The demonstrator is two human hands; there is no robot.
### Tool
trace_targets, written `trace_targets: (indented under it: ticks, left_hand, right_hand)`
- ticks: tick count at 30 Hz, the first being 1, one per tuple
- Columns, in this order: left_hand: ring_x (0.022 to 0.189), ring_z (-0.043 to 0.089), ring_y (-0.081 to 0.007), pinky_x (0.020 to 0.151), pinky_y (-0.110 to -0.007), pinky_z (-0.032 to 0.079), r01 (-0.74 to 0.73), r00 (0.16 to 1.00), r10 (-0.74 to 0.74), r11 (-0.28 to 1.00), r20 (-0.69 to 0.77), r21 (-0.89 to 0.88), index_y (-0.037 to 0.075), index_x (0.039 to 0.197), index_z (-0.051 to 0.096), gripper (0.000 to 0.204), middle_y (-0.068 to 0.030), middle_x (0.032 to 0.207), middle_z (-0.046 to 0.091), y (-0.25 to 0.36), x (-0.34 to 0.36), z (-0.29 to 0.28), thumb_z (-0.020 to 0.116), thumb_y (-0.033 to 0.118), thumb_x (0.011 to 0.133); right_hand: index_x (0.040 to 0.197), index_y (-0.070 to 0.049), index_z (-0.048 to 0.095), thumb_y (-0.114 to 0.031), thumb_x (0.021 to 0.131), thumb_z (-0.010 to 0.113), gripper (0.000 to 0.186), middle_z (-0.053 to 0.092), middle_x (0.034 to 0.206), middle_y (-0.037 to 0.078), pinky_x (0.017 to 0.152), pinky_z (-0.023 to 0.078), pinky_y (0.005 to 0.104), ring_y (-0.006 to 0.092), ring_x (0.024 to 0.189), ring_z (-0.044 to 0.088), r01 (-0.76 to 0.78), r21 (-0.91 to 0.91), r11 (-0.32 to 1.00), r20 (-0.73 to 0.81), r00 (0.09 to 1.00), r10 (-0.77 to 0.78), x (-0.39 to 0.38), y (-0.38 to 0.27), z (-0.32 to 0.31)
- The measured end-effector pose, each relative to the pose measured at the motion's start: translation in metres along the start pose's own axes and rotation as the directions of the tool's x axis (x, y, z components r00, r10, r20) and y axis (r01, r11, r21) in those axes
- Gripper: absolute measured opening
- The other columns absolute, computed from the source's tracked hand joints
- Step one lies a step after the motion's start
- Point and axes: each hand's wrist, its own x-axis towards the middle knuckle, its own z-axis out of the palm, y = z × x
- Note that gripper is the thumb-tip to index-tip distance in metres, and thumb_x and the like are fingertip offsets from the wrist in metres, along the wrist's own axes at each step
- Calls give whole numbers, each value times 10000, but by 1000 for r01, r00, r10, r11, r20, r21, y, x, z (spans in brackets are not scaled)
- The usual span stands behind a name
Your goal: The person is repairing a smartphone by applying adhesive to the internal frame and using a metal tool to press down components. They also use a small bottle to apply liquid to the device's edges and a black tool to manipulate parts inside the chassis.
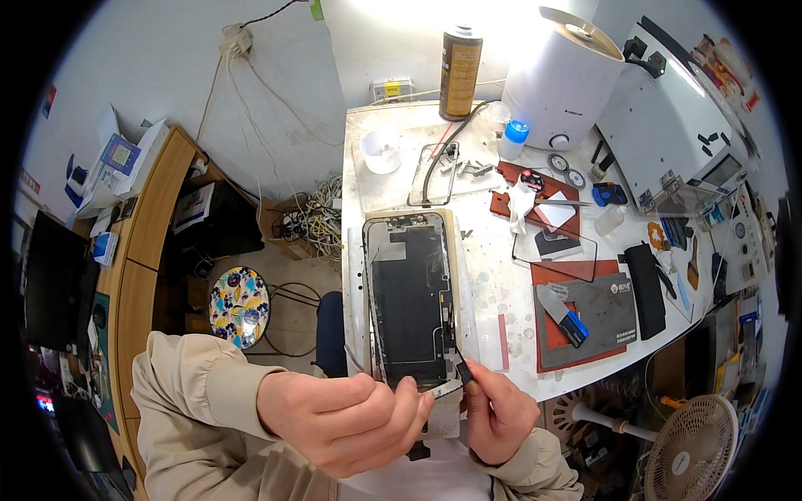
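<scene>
In front of me a phone screen assembly lies with its dark back facing up on a pale, flat holder. My left hand is closed over its lower edge, fingertips pinched at one end of a narrow light strip. At the strip's other end my right hand is closed, thumb and forefinger pinching beside a small black piece at the lower right corner. Exactly what lies between the fingertips is partly hidden. A thin edge strip curves out from the screen's lower left.
To the right, a blue-handled scraper blade rests on a grey mat. Behind stand a white tub, brown spray can, blue-capped bottle and white humidifier-like cylinder. A loose thin black frame lies beside the mat.
</scene>
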Motion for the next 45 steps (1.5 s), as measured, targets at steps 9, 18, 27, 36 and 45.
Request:
trace_targets:
  ticks: [9,18,27,36,45]
  left_hand:
    - [732,546,-106,597,-225,392,-4,1000,4,1000,1,-8,66,939,812,124,-22,895,761,-1,1,0,753,93,834]
    - [731,550,-107,601,-227,398,-5,1000,5,1000,-3,13,69,929,807,125,-25,903,761,-1,1,-1,742,101,827]
    - [734,553,-108,604,-223,399,-10,1000,10,1000,6,10,71,940,807,135,-23,907,761,-3,2,-3,736,100,829]
    - [739,555,-106,599,-219,396,-17,1000,17,1000,8,19,67,946,807,135,-18,900,757,-1,2,-1,742,89,830]
    - [742,556,-111,602,-223,403,-16,1000,16,1000,9,14,65,946,810,144,-25,901,755,-1,4,-2,744,90,821]
  right_hand:
    - [1336,33,689,115,940,693,404,769,881,120,571,565,289,180,657,743,-16,-2,1000,14,1000,16,-1,-1,0]
    - [1308,24,711,112,919,715,399,757,896,137,615,571,336,253,712,737,-2,-47,999,-19,1000,2,1,4,-2]
    - [1297,18,706,104,934,708,373,765,945,155,666,590,332,267,769,763,-8,-31,999,-38,999,7,2,4,2]
    - [1292,25,707,94,932,718,366,762,899,146,641,585,326,262,742,761,-10,-28,1000,-28,1000,9,2,4,2]
    - [1310,31,702,87,938,715,376,760,884,136,620,574,320,244,715,749,-7,-15,1000,-23,1000,7,0,3,2]
